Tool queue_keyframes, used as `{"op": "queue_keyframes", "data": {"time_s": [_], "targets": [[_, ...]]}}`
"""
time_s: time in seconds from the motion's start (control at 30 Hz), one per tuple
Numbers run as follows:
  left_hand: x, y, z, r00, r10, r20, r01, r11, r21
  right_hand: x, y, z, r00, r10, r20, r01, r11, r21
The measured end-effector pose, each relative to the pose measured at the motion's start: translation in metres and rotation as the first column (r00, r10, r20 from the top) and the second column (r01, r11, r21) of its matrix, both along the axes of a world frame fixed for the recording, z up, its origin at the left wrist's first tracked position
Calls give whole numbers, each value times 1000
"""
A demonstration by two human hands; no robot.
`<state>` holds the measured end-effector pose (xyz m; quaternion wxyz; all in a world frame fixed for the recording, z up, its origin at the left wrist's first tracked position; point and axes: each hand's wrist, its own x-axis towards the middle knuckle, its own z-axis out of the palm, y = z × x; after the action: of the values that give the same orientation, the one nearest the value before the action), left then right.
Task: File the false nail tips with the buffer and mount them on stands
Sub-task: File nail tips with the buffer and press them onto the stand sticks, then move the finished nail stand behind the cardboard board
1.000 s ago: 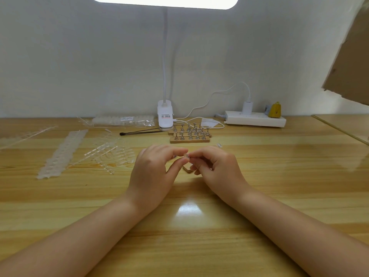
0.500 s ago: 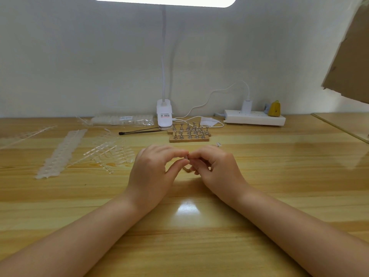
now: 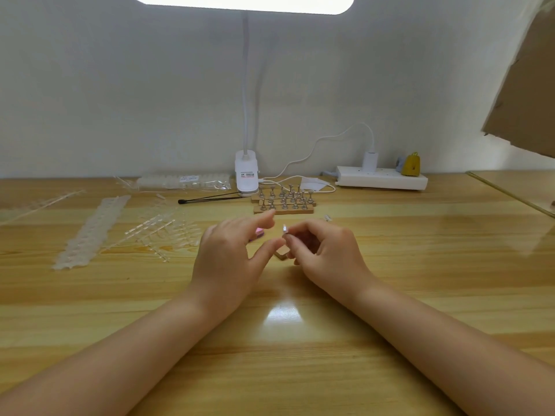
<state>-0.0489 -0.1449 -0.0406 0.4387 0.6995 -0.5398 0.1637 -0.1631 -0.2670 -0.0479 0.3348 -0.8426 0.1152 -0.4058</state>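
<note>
My right hand [image 3: 324,253] pinches a small clear nail tip on a metal stand [image 3: 284,229] between thumb and forefinger, just above the table. My left hand [image 3: 231,253] is beside it, fingers spread and loosened, holding nothing. A pink buffer [image 3: 259,232] peeks out on the table behind my left fingers. A small wooden base [image 3: 282,254] lies under the gap between my hands. Further back stand two wooden bases [image 3: 283,209] with several metal stands [image 3: 285,198].
Clear nail-tip strips and sprues [image 3: 162,232] and a white strip [image 3: 90,232] lie at the left. A bag of tips [image 3: 183,181], a black tool [image 3: 210,199], a lamp clamp [image 3: 247,175] and a power strip [image 3: 381,178] line the wall. One loose tip [image 3: 327,217] lies nearby.
My left hand has let go of the piece and opened its fingers away to the left. The right hand keeps hold of it. The pink buffer now shows.
</note>
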Motion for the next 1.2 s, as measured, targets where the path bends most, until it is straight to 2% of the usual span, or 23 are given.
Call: {"op": "queue_keyframes", "data": {"time_s": [0.17, 0.4, 0.5, 0.6, 0.7, 0.8, 0.87, 0.93, 1.0, 1.03, 1.1, 1.2], "targets": [[3, -2, -3, 998, 46, -49, -46, 999, -2, 2, -2, 1, 995, -66, -72, 70, 997, 46], [3, -4, -6, 998, 55, -33, -53, 998, 45, 7, -7, 0, 937, -184, -298, 171, 983, -70], [4, -3, -5, 998, 32, -51, -30, 998, 56, 6, -6, 2, 915, -215, -341, 184, 975, -122], [6, -1, -3, 999, 15, -36, -14, 999, 52, 2, -3, 5, 910, -262, -322, 204, 958, -202], [11, 0, -3, 999, 36, -28, -35, 998, 46, -8, -8, 16, 921, -341, -189, 284, 919, -272], [16, 1, -2, 999, 40, -11, -39, 996, 77, -21, -29, 27, 904, -417, -97, 393, 897, -202], [19, 1, -2, 999, 33, 11, -34, 995, 99, -27, -47, 29, 856, -483, -183, 465, 875, -133], [19, 2, -2, 999, 32, 30, -35, 993, 115, -29, -62, 24, 752, -528, -395, 494, 848, -192], [19, 2, -3, 999, 37, 13, -38, 994, 106, -27, -71, 15, 657, -499, -564, 431, 863, -262], [19, 2, -4, 999, 46, -7, -45, 995, 89, -24, -72, 12, 638, -469, -611, 391, 881, -268], [19, 2, -5, 996, 71, -59, -67, 995, 73, -21, -73, 4, 636, -405, -657, 312, 913, -261], [18, 2, -5, 989, 76, -129, -68, 996, 64, -27, -78, 5, 679, -415, -606, 238, 905, -353]]}}
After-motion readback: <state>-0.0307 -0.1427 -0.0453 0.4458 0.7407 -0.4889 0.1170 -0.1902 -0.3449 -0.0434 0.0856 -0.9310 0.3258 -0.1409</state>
